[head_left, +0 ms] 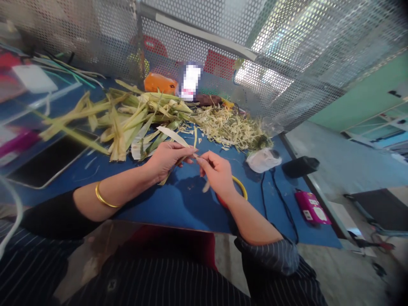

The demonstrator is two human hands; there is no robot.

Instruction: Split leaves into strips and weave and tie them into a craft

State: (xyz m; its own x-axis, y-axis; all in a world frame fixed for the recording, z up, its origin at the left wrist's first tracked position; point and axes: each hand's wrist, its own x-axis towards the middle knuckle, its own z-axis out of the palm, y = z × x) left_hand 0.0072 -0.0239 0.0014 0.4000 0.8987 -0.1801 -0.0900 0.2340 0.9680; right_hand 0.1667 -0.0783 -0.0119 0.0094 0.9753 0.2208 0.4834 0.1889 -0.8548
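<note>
My left hand (170,159) pinches a long pale leaf strip (172,135), whose broad end sticks up and to the left over the pile. Its fingertips meet those of my right hand (216,172), which is closed on the same strip near the middle of the table. A thin pale end (206,186) hangs below my right fingers. Just beyond my hands lies a heap of long green and cream leaves (127,110). To its right spreads a pile of short leaf shreds (228,125). Beneath my right wrist, a yellow and red ring-shaped thing (240,187) is partly hidden.
On the blue table (153,208), a dark tablet-like slab (51,159) lies left. A lit phone (191,80) stands by an orange pack (160,83) before the perforated metal screen (204,34). Right are a white bundle (264,160), black cylinder (300,167) and magenta pack (312,207).
</note>
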